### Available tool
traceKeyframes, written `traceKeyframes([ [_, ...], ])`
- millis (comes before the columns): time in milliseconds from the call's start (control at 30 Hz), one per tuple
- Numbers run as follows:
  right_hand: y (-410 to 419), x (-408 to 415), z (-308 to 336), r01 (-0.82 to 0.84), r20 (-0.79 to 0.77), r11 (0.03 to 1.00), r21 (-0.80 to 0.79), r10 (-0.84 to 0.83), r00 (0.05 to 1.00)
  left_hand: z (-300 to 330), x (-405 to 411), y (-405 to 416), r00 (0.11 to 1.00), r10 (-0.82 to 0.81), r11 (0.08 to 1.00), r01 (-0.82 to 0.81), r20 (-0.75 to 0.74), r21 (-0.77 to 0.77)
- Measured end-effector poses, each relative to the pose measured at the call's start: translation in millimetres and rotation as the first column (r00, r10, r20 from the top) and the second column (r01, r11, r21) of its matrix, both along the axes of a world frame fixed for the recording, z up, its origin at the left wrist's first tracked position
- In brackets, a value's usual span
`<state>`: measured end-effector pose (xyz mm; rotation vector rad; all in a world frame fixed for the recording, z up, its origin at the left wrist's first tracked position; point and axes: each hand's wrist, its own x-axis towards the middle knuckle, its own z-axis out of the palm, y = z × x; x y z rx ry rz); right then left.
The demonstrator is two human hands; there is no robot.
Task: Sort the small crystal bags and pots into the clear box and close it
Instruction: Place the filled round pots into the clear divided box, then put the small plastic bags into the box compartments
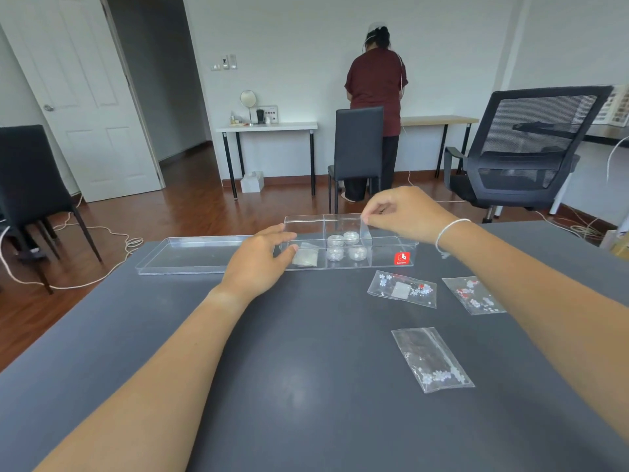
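Filling most of the view, the dark grey table [306,386] carries all the things of the task. At its far edge lies the clear box [388,258], long and low, divided into compartments and marked with a red sticker [402,258] on its near wall. Just to the left of it, touching or almost touching, lies the clear lid [190,255], flat on the table. The left hand [260,260] rests at the left end of the box with its fingers relaxed and a little spread, the fingertips touching the box wall; it holds nothing. The right hand [405,212] hovers above the far middle of the box and pinches, between thumb and forefinger, the top edge of a clear divider [366,228] that stands upright inside the box. On the right wrist there is a thin white bracelet [449,229]. Four small round pots [346,246] sit together in the middle compartments, two behind and two in front. A small greyish bag [304,257] lies in the near left compartment. Three crystal bags are outside the box, on the table: one with white and red stones [401,289] just in front of the box, another one [473,295] to its right, and a third one [432,359] nearer to the person, well apart from the box.
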<state>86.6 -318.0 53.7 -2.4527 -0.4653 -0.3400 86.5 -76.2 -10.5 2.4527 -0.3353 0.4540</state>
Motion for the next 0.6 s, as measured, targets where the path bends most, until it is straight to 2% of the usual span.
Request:
traceKeyframes([
  [133, -30.0, -25.9, -5.6, 0.022, 0.073, 0.998, 0.056, -0.026, 0.997, 5.0, -5.0, -5.1, 0.999, -0.003, 1.0, 0.003, 0.048, 0.001],
  [267, -58.5, -46.7, -20.4, 0.105, 0.035, 0.993, 0.062, -0.108, 0.994, 13.9, -14.4, -19.1, 0.991, 0.007, 1.0, -0.011, 0.132, 0.028],
  [367, -77.0, -55.8, -32.5, 0.144, -0.033, 0.989, 0.041, -0.143, 0.989, 18.8, -24.1, -33.9, 0.982, -0.005, 0.998, -0.008, 0.189, 0.063],
  [467, -92.7, -58.8, -42.4, 0.161, -0.136, 0.987, 0.006, -0.159, 0.978, 19.2, -35.1, -53.0, 0.975, -0.079, 0.994, 0.062, 0.207, 0.088],
  [600, -110.7, -60.7, -46.2, 0.139, -0.387, 0.984, -0.112, -0.172, 0.906, 9.9, -48.8, -82.0, 0.965, -0.24, 0.963, 0.222, 0.109, 0.153],
])
